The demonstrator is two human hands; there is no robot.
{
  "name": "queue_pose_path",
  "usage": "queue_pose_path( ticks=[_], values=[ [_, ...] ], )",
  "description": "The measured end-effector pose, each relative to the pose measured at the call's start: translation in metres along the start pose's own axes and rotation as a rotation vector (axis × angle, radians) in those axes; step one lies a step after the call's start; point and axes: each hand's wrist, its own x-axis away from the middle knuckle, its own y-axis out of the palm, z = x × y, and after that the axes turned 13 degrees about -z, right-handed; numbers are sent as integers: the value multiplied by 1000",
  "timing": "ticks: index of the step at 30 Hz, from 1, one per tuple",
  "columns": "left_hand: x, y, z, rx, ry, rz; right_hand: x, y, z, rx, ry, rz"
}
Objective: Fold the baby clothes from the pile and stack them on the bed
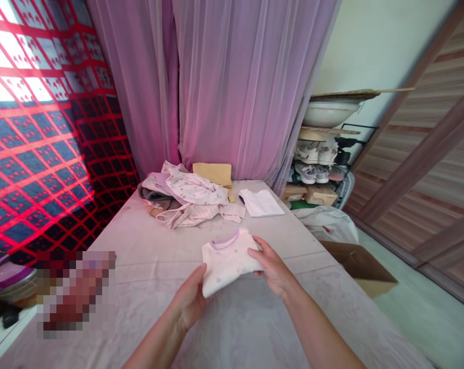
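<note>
A small white shirt (227,261) with a lilac neckband and faint printed spots is folded into a rough rectangle above the bed-like surface. My left hand (193,297) grips its left edge, thumb on top. On the right edge, my right hand (268,264) pinches the cloth between thumb and fingers. The neckband points away from me. Beyond it lies a heap of loose clothes (197,187), some patterned and some striped. To the right of the heap rests a folded white garment (261,203).
A folded yellow cloth (213,173) lies behind the heap, before purple curtains (239,87). On the right are a shoe rack (312,171) and an open cardboard box (357,264). A red-patterned cloth (55,128) hangs left, with a purple-rimmed bucket (12,277) below; a blurred patch covers something nearby.
</note>
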Motion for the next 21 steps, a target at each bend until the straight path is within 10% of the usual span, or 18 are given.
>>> queue_pose_path(
  ticks=[3,15,21],
  values=[
    [-23,26,7,-95,94,97,-7,-26,-6,36,-27,6],
    [-180,191,113,-518,443,-296,-141,-159,-124,273,-376,314],
    [-276,186,82,-686,294,-251,-232,-207,-64,391,-297,476]
  ],
)
